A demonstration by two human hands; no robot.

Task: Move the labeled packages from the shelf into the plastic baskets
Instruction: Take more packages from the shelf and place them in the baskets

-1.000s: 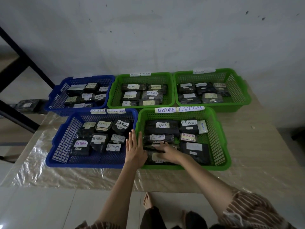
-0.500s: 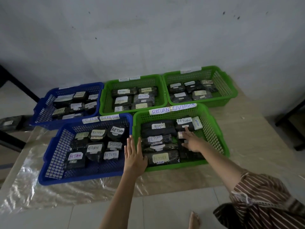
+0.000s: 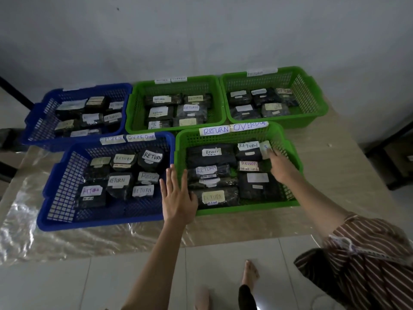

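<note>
Packages, dark and wrapped, fill all five baskets on the table; no shelf is in view. The right hand (image 3: 282, 167) reaches into the near green basket (image 3: 290, 151), fingertips touching a small white-labelled package (image 3: 266, 149) at its far right corner; whether it pinches it I cannot tell. The left hand (image 3: 177, 194) lies flat with fingers straight over the seam between that basket and the blue basket (image 3: 64, 193) beside it, holding nothing. The step looks like settling a last package, so the task seems nearly done; next, tuck it down flat. Basket tags read "RETURN" and "OVERDUE"; most package labels under and left of the hands read "RETURN".
</note>
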